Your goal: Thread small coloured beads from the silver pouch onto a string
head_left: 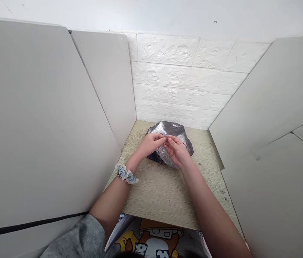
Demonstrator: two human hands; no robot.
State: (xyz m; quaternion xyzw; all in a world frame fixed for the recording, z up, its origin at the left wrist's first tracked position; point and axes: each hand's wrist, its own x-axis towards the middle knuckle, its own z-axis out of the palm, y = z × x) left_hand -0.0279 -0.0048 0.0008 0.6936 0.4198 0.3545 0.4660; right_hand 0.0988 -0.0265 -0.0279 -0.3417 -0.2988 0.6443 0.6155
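Note:
A shiny silver-grey pouch (177, 130) lies on the wooden table (164, 193), near the back wall. My left hand (151, 143) and my right hand (177, 150) meet over its near side. Both hands have their fingers curled, and the fingertips pinch together at a small spot on the pouch's top. What exactly they pinch is too small to make out. A blue lace scrunchie (126, 173) sits on my left wrist.
Grey panels stand on the left (41, 136) and on the right (272, 118), boxing in the narrow table. A white brick wall (178, 82) closes the back. A printed cartoon shirt (154, 242) shows at the table's near edge.

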